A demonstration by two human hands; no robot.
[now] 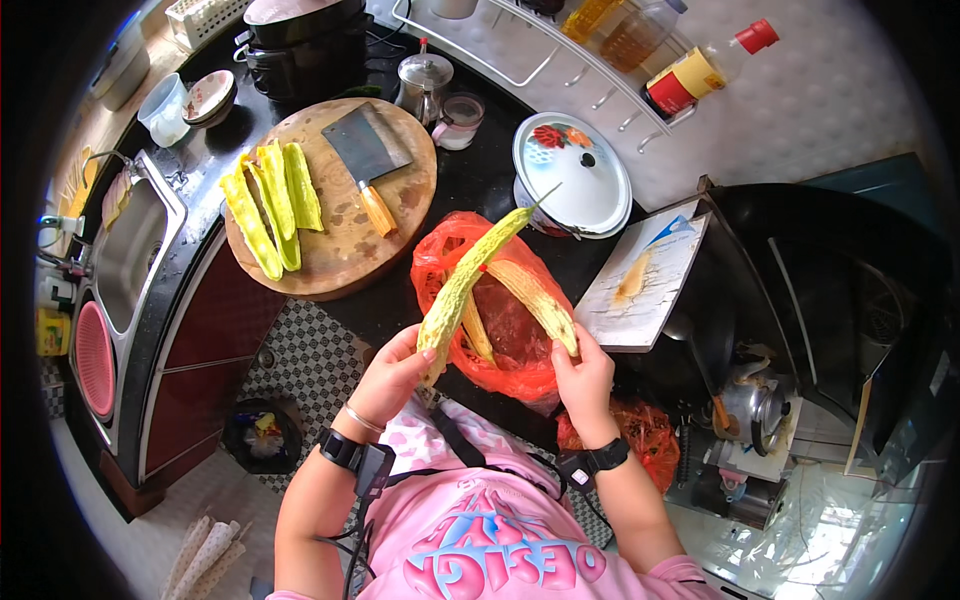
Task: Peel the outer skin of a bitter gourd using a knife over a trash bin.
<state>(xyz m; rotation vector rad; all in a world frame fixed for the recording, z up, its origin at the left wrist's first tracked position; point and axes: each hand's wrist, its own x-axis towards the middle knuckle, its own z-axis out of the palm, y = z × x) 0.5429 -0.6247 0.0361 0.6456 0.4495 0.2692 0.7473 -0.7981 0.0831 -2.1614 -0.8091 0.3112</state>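
Note:
My left hand [401, 367] grips the lower end of a long, bumpy, yellow-green bitter gourd [472, 270], its thin stem pointing up and away. Between the thumb and fingers of my right hand [585, 371] is the near end of a paler yellow bitter gourd [529, 292]. Both are over an open red plastic bag [450, 232] on the black counter. Another yellow gourd [475, 330] lies inside the bag, partly hidden. On a round wooden chopping board [345, 255] at the left are several gourd pieces [274, 202] and a cleaver [367, 146] with a wooden handle.
A lidded enamel pot [555, 172] stands beyond the bag, beside a propped, stained board [645, 277]. A wok [697, 337] is at the right, a sink [135, 240] at the left. Glass jars [459, 124] stand behind the chopping board. Bottles [697, 75] sit on a wall rack.

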